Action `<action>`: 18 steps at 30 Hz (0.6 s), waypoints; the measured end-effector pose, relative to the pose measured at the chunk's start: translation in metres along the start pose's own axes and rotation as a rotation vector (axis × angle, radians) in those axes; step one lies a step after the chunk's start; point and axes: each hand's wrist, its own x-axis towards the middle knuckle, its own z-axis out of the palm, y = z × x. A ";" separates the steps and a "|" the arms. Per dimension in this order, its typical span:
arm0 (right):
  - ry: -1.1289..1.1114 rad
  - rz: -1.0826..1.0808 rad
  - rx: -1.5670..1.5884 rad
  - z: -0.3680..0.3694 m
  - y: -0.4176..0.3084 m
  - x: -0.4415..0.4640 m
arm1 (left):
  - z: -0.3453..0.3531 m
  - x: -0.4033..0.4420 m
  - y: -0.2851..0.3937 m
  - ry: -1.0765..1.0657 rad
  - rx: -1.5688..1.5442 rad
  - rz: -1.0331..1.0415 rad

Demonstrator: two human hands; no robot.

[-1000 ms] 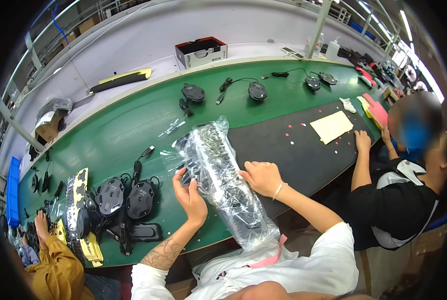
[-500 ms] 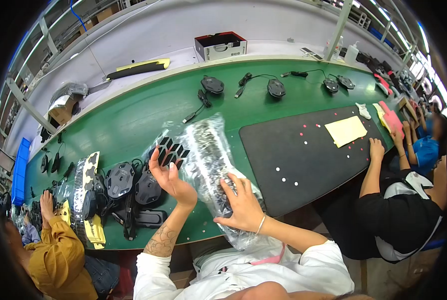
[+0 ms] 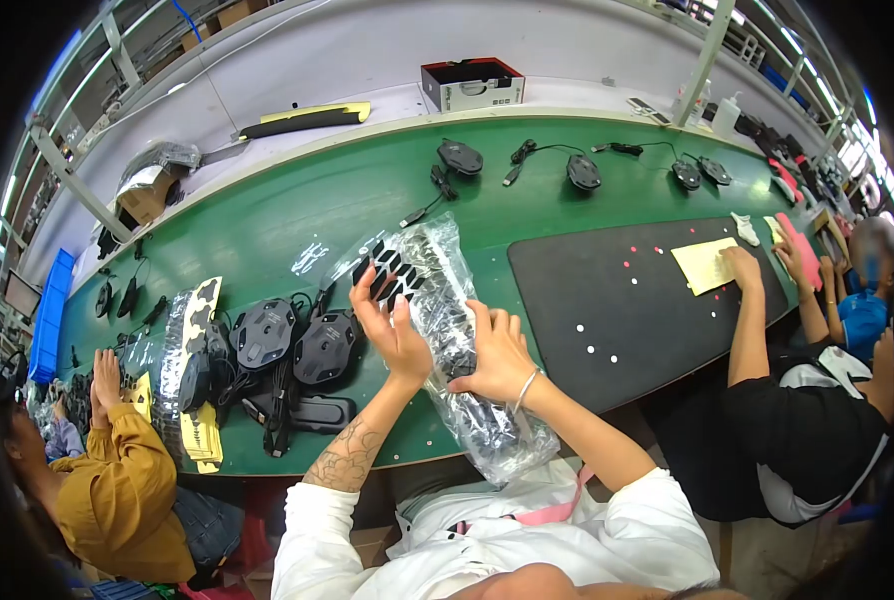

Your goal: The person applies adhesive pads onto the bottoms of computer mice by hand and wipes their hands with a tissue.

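Observation:
A clear sheet of black diamond-shaped stickers is held at its lower edge in my left hand, thumb on one side and fingers on the other. Beneath and beside it, a crinkled clear plastic bag with dark contents I cannot make out lies across the bench to its front edge. My right hand rests on this bag with fingers stretched and thumb apart. Left of my left hand sit black computer mice, with another mouse closest to my wrist. Their cables are bundled.
A dark mat with small dots and yellow paper lies to the right. More corded mice line the back of the green bench. Yellow sticker strips lie left. Co-workers sit on both sides; an open box stands on the shelf.
The view has shifted, so the bench appears further right. My right hand has moved up along the plastic bag. My left hand and the sticker sheet have come closer to it, over the bag.

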 end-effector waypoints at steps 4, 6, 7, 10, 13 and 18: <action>0.112 -0.156 -0.010 0.018 0.013 0.015 | -0.007 0.002 -0.008 -0.041 0.171 0.067; 0.152 -0.219 0.000 0.023 0.008 0.017 | -0.006 -0.001 -0.014 -0.028 0.213 0.008; 0.152 -0.220 -0.003 0.023 0.009 0.017 | -0.007 -0.002 -0.017 -0.016 0.260 -0.046; 0.054 -0.109 0.001 0.016 0.005 0.019 | -0.011 -0.002 -0.018 0.006 0.343 -0.163; 0.024 -0.077 0.033 0.010 0.003 0.024 | -0.007 -0.003 -0.010 -0.003 0.310 -0.180; 0.032 -0.067 0.095 0.015 0.011 0.034 | -0.006 -0.018 -0.004 -0.096 0.351 -0.218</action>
